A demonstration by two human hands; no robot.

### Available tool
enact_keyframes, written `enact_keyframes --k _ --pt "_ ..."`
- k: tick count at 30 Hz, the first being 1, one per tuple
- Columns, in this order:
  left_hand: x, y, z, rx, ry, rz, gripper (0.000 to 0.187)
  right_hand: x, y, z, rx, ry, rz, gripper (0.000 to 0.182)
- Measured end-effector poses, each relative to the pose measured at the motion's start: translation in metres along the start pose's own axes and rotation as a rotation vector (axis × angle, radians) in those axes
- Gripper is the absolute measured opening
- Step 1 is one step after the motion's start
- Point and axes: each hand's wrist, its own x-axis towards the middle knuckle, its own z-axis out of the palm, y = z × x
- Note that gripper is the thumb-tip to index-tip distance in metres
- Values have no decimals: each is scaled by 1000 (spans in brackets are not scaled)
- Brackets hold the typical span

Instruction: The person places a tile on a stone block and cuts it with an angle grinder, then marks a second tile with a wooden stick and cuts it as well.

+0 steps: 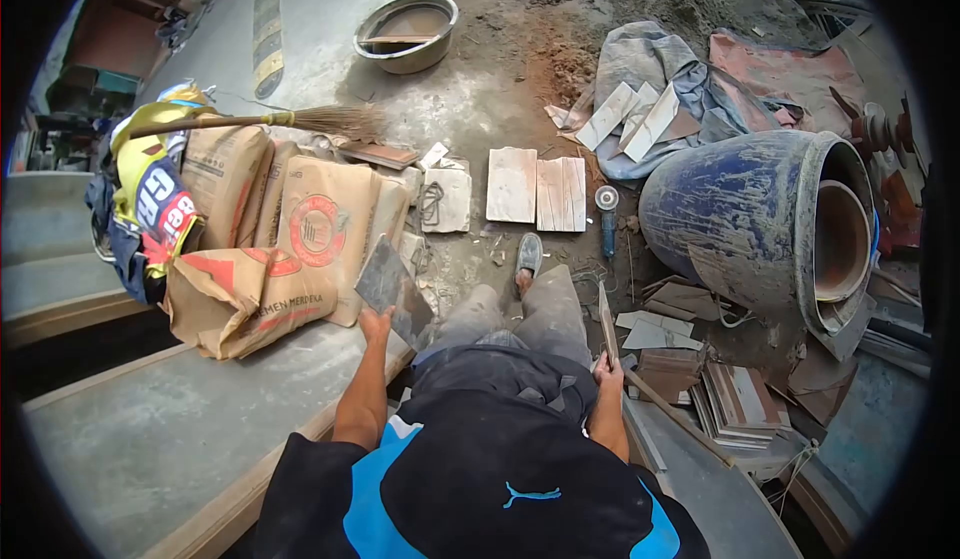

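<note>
My left hand grips the lower edge of a dark grey tile, tilted beside the cement bags. A second, narrower-looking tile stands almost edge-on in my right hand, its fingers closed round the lower end. On the ground ahead of my feet lie two pale tiles side by side. To their right rests an angle grinder with its disc facing up. Left of the pair, a pale slab has a dark loop of wire or cord on it.
Brown cement bags stand at the left, with a broom across them. A blue drum lies on its side at the right, near stacked tiles. Farther off are a basin of water and a grey tarp bearing tile pieces.
</note>
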Motion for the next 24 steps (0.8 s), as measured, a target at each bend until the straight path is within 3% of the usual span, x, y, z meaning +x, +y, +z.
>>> enact_keyframes --k 1,6,8,12,15,18,20,24 --pt "21 26 -1 10 -60 -102 50 -12 15 32 -80 13 -81 19" --pt "103 51 32 17 23 -121 49 -43 82 154 -384 -193 -111 27" --pt "134 51 55 -277 48 -57 47 -48 116 189 -639 -358 -100 30" --pt "212 59 124 -446 -95 -137 37 -33 186 260 -1004 -459 -168 27" --pt "265 66 163 -565 -260 -142 43 11 223 283 -1254 -542 -236 28" --pt "318 99 186 -604 -319 -150 37 46 267 319 -1379 -585 -282 28" --pt "350 98 206 -459 -484 -99 40 77 290 326 -1478 -621 -273 30" --pt "401 83 255 -471 -647 -98 47 145 332 330 -1505 -637 -214 31"
